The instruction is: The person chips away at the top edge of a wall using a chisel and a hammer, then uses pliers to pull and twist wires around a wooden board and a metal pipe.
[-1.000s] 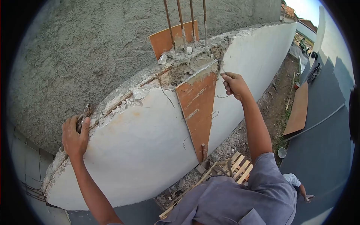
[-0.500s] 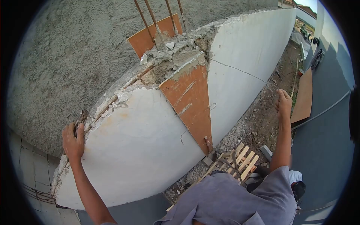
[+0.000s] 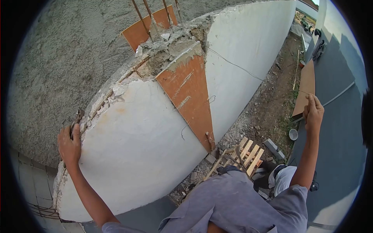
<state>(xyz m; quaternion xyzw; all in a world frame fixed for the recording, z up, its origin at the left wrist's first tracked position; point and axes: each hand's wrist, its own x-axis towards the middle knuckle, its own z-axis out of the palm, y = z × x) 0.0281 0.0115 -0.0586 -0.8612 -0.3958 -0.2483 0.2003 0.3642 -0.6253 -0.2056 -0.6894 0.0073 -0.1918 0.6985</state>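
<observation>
At the left, my left hand [image 3: 70, 146] rests on the broken edge of the white wall [image 3: 132, 155], closed around a dark metal tool [image 3: 79, 116] that looks like pincers. My right hand [image 3: 313, 110] is raised at the right, fingers pinched on a thin wire [image 3: 301, 91] pointing left. Between my hands, an orange-brown board [image 3: 190, 101] stands against the wall, with small wire ends poking out beside it. A thin dark line, wire or crack, crosses the wall right of the board. Rusty rebars [image 3: 141, 17] rise from rough concrete above it.
A second board [image 3: 132, 34] stands behind the rebars. Below are a wooden pallet [image 3: 252, 155], a grey block [image 3: 274, 149], rubble and a white bucket [image 3: 293, 134]. Another person in white clothing [image 3: 285, 179] is low behind my right arm. A brown panel [image 3: 305, 89] leans at the right.
My right hand has moved right and outward, and the thin wire at its fingers now shows. My left hand stays at the wall edge with the tool. The view has shifted slightly; the bucket has appeared.
</observation>
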